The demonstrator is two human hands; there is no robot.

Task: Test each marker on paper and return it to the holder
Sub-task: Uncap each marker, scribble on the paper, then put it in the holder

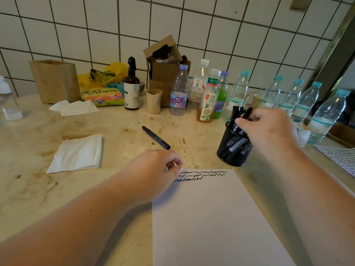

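Note:
A white sheet of paper (215,217) lies in front of me with three rows of black squiggles along its top edge. My left hand (153,173) rests on the paper's top left corner, fingers curled, holding nothing. My right hand (269,129) is over the black mesh holder (233,150), fingers closed on a black marker (246,113) standing among several others in it. One capped black marker (156,137) lies loose on the counter beyond my left hand.
A folded white tissue (76,153) lies to the left. Along the tiled wall stand several plastic bottles (178,93), a dark spray bottle (131,87), a beige cup (153,100), a cardboard box (163,68) and a wooden box (55,79). Another scribbled sheet (340,158) lies at the right edge.

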